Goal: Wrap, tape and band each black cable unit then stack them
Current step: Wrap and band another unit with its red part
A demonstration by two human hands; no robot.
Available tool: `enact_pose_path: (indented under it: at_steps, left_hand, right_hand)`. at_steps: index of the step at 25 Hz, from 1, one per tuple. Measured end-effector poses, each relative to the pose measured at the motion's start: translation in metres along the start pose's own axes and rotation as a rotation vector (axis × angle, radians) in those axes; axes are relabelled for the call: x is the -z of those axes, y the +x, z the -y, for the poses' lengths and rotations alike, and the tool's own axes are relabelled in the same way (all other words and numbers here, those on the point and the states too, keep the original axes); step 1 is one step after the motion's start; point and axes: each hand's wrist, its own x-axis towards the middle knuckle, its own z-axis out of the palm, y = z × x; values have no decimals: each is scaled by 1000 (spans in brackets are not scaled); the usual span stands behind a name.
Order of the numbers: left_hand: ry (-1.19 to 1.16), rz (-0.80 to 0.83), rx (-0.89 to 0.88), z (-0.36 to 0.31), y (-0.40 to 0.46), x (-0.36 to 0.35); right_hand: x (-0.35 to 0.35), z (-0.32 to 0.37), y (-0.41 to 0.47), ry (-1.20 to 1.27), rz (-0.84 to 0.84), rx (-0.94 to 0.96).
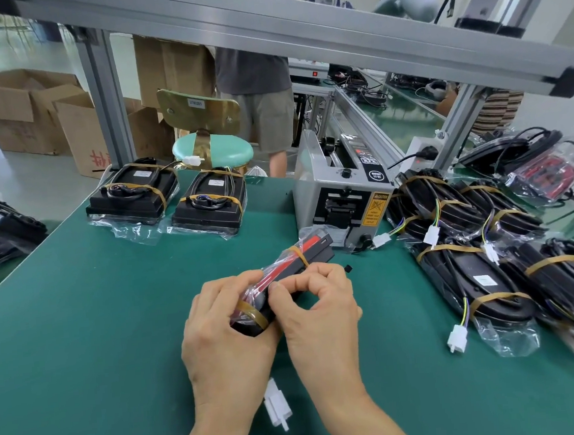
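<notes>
Both hands, left hand (225, 328) and right hand (314, 304), grip the bagged black cable unit (283, 276) above table (80, 319) centre, fingers curled round it and pinching a rubber band (251, 311); two banded units (171, 199) at 11 o'clock, loose pile (486, 236) at 3 o'clock.

Green worktop (79, 302); aluminium frame (105, 104) overhead; mint stool (212, 153), cardboard boxes (23, 107) on pale floor (18, 176) beyond.

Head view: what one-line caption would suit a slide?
Both hands, left hand and right hand, grip a bagged black cable unit with rubber bands over the green table.
</notes>
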Motion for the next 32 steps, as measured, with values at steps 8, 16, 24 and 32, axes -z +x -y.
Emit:
enact_pose_path:
  at_steps: [8,16,24,32]
  left_hand:
    - [7,0,20,-2,2,3]
    - [12,-9,43,-3,3,2]
    - [-5,91,48,13,14,26]
    - [368,330,38,4,49,64]
  right_hand:
    - [0,0,7,239,41,-136]
    - [14,0,18,-21,164,-25]
    - [36,-8,49,-10,45,15]
    - [49,-19,87,141,480,15]
